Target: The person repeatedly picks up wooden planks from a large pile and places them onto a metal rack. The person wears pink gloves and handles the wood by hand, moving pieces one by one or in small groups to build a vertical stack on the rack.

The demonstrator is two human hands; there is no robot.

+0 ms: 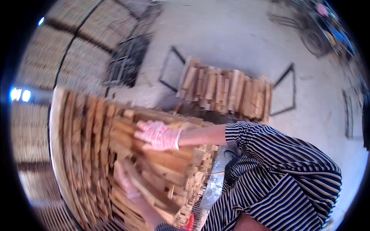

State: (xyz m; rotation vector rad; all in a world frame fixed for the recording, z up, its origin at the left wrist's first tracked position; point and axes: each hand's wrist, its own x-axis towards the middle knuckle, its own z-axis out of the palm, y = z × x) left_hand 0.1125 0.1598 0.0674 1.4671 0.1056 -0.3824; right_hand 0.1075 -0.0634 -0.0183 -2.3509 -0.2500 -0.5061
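My right hand [158, 135], in a pink-and-white glove, lies with fingers spread on wooden boards [169, 158] in the upper part of a large stack. Lower down, my left hand [127, 183], also gloved, is against the left side of a curved wooden plank [151, 189]. The plank lies at a slant over other boards. Motion blurs the left hand's fingers, and part of that hand is behind the plank, so its grip does not show. Rows of thin boards on edge [83, 154] stand left of both hands.
Beyond the stack, a bundle of wooden strips [227, 92] rests between black metal frames [295, 86]. Tall stacks of thin boards [42, 57] stand at the left. A metal surface [213, 188] lies beside my body. Wheeled equipment [314, 40] is at the far right.
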